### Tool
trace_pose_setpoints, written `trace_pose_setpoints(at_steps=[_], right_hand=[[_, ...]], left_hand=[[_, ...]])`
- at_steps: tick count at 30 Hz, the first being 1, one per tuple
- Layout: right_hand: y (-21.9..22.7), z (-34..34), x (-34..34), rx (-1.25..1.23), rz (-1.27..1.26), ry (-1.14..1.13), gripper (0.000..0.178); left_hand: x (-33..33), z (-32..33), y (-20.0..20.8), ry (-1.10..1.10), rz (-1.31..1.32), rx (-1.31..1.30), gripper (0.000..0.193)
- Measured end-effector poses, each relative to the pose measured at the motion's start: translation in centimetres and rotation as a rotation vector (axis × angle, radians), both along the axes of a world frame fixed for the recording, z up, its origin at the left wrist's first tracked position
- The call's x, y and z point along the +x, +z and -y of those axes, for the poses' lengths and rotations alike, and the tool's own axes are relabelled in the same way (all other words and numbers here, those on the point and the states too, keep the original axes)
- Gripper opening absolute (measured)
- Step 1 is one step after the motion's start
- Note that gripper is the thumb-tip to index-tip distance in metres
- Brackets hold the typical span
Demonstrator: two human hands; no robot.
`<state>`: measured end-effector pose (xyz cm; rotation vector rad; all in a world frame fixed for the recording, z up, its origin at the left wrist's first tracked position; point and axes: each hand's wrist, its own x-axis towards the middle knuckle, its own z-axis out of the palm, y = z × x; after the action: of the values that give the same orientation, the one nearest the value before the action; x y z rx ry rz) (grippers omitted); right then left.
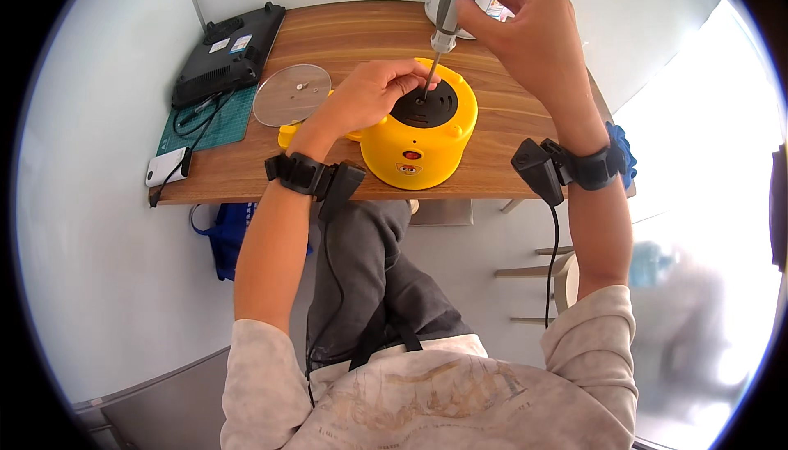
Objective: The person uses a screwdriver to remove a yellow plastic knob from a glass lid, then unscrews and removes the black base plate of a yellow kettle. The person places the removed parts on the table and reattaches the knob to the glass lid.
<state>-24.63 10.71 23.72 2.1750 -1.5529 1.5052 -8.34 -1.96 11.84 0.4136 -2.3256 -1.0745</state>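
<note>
Standing on the wooden tabletop (497,113), the yellow appliance (439,150) is met at its black vented panel (437,109) by a screwdriver (444,38), gripped at its handle by the right hand (529,31). The left hand (371,93) is bent beside the shaft (432,71); its grip cannot be told.

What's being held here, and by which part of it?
The right hand holds the screwdriver by its grey handle. The left hand is at the upturned yellow appliance, fingertips near the shaft; whether it grips either cannot be told.
</note>
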Motion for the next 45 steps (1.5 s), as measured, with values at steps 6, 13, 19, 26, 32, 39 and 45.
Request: trace_pose_setpoints(at_steps=[6,13,19,26,32,39,45], right_hand=[[0.4,-0.6,1.5,0.025,-0.031,-0.073,0.025],[0.3,-0.3,1.2,0.216,0.302,0.052,0.032],[0.2,-0.6,1.0,0.192,0.279,-0.035,0.033],[-1.4,0.2,-0.8,0.130,0.325,0.070,0.035],[-1.1,-0.4,0.1,0.117,0.167,0.012,0.038],[-0.8,-0.7,1.3,0.157,0.223,0.030,0.039],[-1.1,-0.6,1.6,0.102,0.041,0.011,0.039]], left_hand=[[0.1,0.5,0.0,-0.017,0.111,0.023,0.025],[0.4,0.3,-0.1,-0.029,0.108,-0.017,0.030],[0.4,0.1,0.3,-0.020,0.148,0.022,0.030],[0.2,0.7,0.0,-0.037,0.153,-0.027,0.031],[0.3,0.7,0.0,-0.027,0.151,-0.061,0.030],[0.3,0.5,0.1,-0.020,0.157,-0.035,0.031],[0.4,0.6,0.2,-0.039,0.151,-0.034,0.030]])
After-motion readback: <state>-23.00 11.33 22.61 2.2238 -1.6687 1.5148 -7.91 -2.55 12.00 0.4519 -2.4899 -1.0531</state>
